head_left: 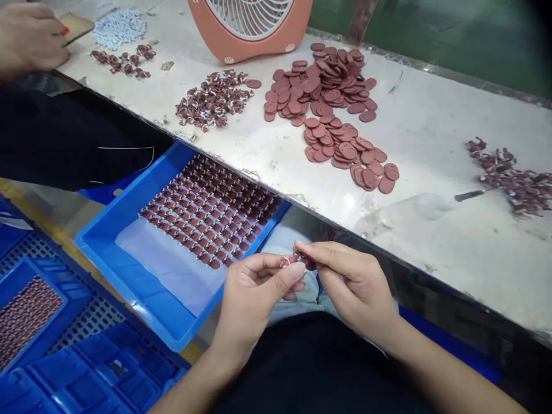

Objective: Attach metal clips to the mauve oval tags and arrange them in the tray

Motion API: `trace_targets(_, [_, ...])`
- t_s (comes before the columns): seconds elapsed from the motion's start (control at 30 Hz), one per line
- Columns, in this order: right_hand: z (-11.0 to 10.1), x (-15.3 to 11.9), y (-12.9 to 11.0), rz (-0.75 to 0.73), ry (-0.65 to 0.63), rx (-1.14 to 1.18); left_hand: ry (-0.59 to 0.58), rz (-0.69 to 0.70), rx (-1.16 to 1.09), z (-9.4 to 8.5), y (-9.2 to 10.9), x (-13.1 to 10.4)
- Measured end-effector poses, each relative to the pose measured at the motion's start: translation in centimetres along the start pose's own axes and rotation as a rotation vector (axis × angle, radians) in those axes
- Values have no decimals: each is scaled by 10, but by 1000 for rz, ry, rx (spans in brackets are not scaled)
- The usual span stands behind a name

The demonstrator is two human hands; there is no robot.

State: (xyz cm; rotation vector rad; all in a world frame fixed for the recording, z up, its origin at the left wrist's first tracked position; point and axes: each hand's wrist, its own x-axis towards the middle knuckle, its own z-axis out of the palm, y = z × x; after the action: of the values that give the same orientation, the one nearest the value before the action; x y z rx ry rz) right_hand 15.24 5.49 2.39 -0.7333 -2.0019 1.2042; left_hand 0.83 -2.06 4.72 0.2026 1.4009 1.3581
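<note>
Just off the table's front edge, my left hand [259, 287] and my right hand [356, 282] meet, their fingertips pinched on a small dark red figure [288, 261]. Part of the figure is hidden by the fingers, and a dark red piece at the right fingertips is too small to make out. On the table [241, 138] lie a big heap of dark red oval discs [332, 80], a smaller heap of them [345, 144] and a pile of small figures [213, 98]. Left of my hands, a blue tray [168, 336] holds rows of figures on discs.
An orange fan [241, 52] stands at the back. More figures [526, 187] lie at the right beside a clear bottle with a metal tip [422, 210]. Another person's hand [32, 40] is at the top left, near light blue pieces [119, 27]. Blue crates [86, 368] are at the lower left.
</note>
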Motion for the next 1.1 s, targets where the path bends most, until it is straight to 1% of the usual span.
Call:
trace_targets(0.1, [-1, -2, 0, 6, 7, -5, -18, 28, 44, -1, -3, 2])
trace_targets(0.23, [-1, -3, 1, 21, 21, 11, -40, 40, 50, -2, -5, 3])
trace_targets(0.53, [0, 0, -1, 53, 54, 71, -44, 81, 53, 2, -1, 0])
trace_targets(0.6, [0, 1, 0, 78, 66, 78, -44, 132, 104, 3, -1, 0])
trace_targets(0.67, [-1, 2, 1, 114, 93, 75, -19, 212, 191, 3, -1, -1])
trace_targets(0.7, [-2, 1, 3, 136, 111, 68, 4, 257, 244, 3, -1, -1])
trace_targets(0.77, [-4, -1, 7, 176, 148, 47, 86, 361, 353, -2, -3, -2])
trace_targets(0.83, [-8, -5, 12, 209, 174, 22, 204, 460, 467, -16, -4, 0])
trace_targets(0.87, [-10, -8, 15, 221, 182, 15, 268, 503, 536, -29, -4, 1])
trace_targets(0.9, [-12, -10, 18, 231, 187, 6, 330, 538, 615, -45, -4, 2])
trace_targets(0.93, [-14, -13, 20, 240, 188, -8, 386, 561, 710, -64, -5, 4])
trace_targets(1.0, [-16, -18, 24, 255, 183, -70, 483, 584, 922, -109, -7, 7])
trace_targets(1.03, [-17, -20, 26, 258, 178, -112, 540, 563, 1030, -132, -9, 9])
trace_targets(1.07, [-17, -21, 27, 259, 171, -156, 569, 517, 1139, -154, -11, 11])
trace_targets(1.1, [-17, -22, 28, 257, 164, -193, 576, 481, 1188, -173, -15, 13])
